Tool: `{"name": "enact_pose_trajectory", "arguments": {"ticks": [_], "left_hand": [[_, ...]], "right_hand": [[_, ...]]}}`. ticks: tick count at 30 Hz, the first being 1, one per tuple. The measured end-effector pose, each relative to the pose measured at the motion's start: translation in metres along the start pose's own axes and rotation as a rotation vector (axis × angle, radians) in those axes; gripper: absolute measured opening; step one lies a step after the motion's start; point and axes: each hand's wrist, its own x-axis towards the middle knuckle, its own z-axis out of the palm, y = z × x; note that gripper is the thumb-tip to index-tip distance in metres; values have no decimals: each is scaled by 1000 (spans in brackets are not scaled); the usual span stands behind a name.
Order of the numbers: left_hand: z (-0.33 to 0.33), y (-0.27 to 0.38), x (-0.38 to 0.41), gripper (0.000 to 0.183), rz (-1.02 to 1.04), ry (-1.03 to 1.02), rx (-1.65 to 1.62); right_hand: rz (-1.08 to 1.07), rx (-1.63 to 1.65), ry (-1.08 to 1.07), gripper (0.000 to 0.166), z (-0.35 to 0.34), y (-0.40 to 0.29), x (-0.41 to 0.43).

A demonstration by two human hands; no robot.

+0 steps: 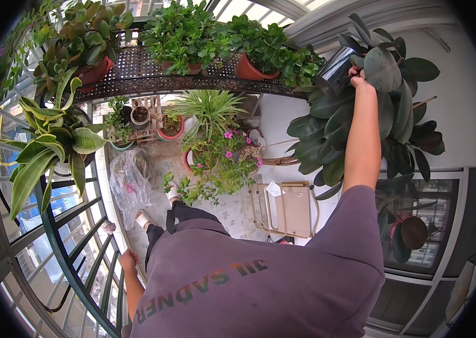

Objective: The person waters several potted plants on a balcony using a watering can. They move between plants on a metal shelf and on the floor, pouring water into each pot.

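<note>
My right hand (pixel 358 77) is raised at the upper right and gripped on a dark, shiny cylindrical container (pixel 334 71), tilted beside the large leaves of a rubber plant (pixel 330 126). Leaves hide part of the hand and the container's far end. Left of it, potted green plants (pixel 259 42) stand on a perforated metal shelf (pixel 136 63). My left hand (pixel 129 258) hangs low at the left with curled fingers, near the window bars (pixel 94 249); whether it holds anything is unclear.
Pink-flowered plants (pixel 221 160), a spider plant (pixel 208 107) and a clear plastic bag (pixel 130 181) are on the floor near my feet. A folded metal-framed chair (pixel 292 209) lies at centre right. A variegated snake plant (pixel 52 143) stands at the left.
</note>
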Motion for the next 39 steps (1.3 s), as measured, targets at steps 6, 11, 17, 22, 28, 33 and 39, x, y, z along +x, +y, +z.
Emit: {"name": "enact_pose_trajectory", "arguments": {"ticks": [6, 11, 17, 22, 28, 33, 39], "left_hand": [[-2, -9, 15, 27, -1, -12, -14], [-13, -4, 16, 27, 3, 18, 0], [-24, -4, 11, 27, 17, 2, -19], [-23, 4, -1, 26, 31, 36, -27], [-35, 5, -7, 26, 46, 66, 43], [-34, 14, -20, 24, 78, 111, 77], [-41, 6, -28, 26, 77, 89, 48]], "right_hand": [[-11, -19, -71, 13, 13, 7, -21], [-135, -218, -129, 21, -11, 25, 5], [-199, -192, -45, 11, -2, 51, -38], [-231, -104, -6, 14, -17, 67, -50], [-264, 87, -43, 17, -21, 102, -110], [-176, 146, -179, 31, -22, 131, -190], [-87, 153, -346, 38, -64, 199, -252]]}}
